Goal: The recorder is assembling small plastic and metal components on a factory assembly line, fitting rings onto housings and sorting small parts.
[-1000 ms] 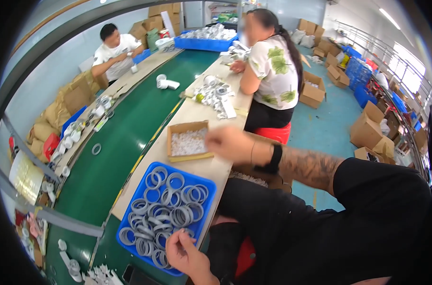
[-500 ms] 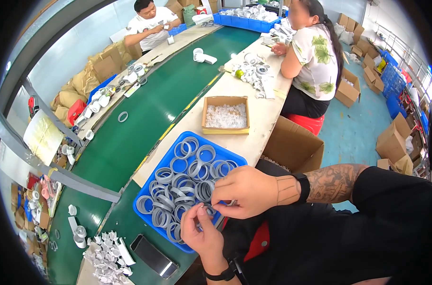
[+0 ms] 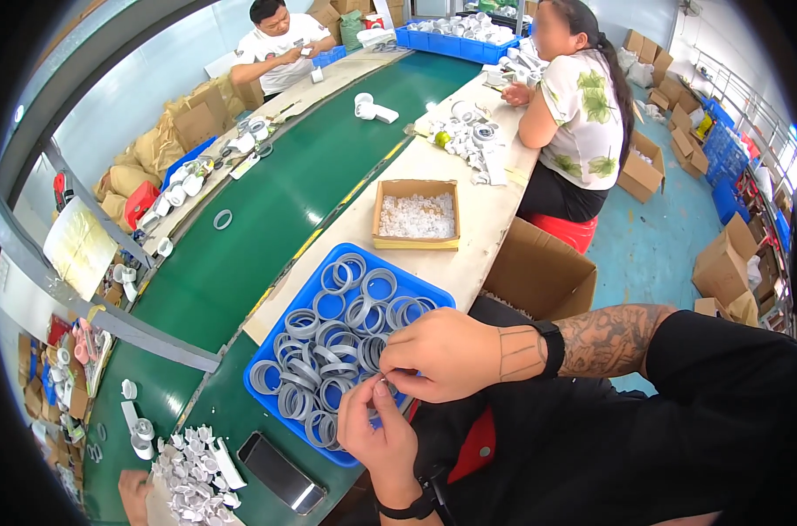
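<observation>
Over the near edge of a blue tray (image 3: 442, 293), my right hand (image 3: 455, 355) and my left hand (image 3: 382, 438) meet with fingertips pinched together. Whatever small thing sits between them is too small to name. Several grey plastic rings (image 3: 332, 304) lie heaped in the tray, just beyond my fingers. Beyond the tray, a shallow cardboard box (image 3: 378, 244) contains many small clear pieces (image 3: 417, 216).
A phone (image 3: 280, 473) lies left of my left hand, beside a pile of white plastic parts (image 3: 192, 478). Another person's hand (image 3: 135, 497) is by that pile. The green conveyor belt (image 3: 258, 219) carries white fittings. Two people sit farther along; a cardboard carton (image 3: 547, 272) stands right.
Another person's hand has come into view at the lower left, by the white parts. My right hand has shifted slightly left, closer to my left fingertips.
</observation>
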`<state>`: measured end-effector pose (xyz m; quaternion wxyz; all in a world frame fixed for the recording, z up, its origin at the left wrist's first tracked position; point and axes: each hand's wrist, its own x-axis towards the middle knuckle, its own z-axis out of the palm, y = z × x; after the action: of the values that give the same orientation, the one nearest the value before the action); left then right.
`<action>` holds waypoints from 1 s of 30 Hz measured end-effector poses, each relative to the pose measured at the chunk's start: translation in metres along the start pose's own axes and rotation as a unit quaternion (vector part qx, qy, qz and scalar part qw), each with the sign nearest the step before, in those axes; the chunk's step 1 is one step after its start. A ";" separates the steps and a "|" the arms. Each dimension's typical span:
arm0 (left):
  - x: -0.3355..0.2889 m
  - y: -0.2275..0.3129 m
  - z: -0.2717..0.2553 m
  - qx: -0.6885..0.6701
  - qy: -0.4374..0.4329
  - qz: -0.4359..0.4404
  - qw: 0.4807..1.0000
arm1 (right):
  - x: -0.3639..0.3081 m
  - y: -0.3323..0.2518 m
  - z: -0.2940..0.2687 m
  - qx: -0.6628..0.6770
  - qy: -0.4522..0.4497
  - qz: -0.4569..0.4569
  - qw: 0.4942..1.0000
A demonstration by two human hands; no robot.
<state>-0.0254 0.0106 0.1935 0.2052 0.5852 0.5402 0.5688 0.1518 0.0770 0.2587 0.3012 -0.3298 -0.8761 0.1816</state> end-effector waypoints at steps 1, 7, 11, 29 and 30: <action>0.000 -0.001 0.000 0.002 0.006 0.016 1.000 | 0.001 -0.002 -0.001 -0.002 -0.008 0.000 1.000; -0.002 0.001 -0.004 0.018 0.013 -0.005 1.000 | 0.004 -0.005 0.001 -0.009 -0.020 -0.004 1.000; 0.003 0.004 -0.007 0.042 0.018 0.025 0.999 | 0.006 -0.007 0.002 0.005 -0.021 -0.018 1.000; 0.009 0.005 -0.019 0.027 -0.089 0.060 0.994 | 0.009 0.007 -0.003 0.023 -0.082 -0.055 0.995; 0.009 0.004 -0.019 0.026 -0.093 0.053 0.994 | 0.009 0.008 -0.002 0.023 -0.082 -0.055 0.995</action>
<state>-0.0423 0.0096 0.2062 0.2085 0.6684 0.5017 0.5080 0.1513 0.0894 0.2599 0.2453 -0.2576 -0.9104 0.2113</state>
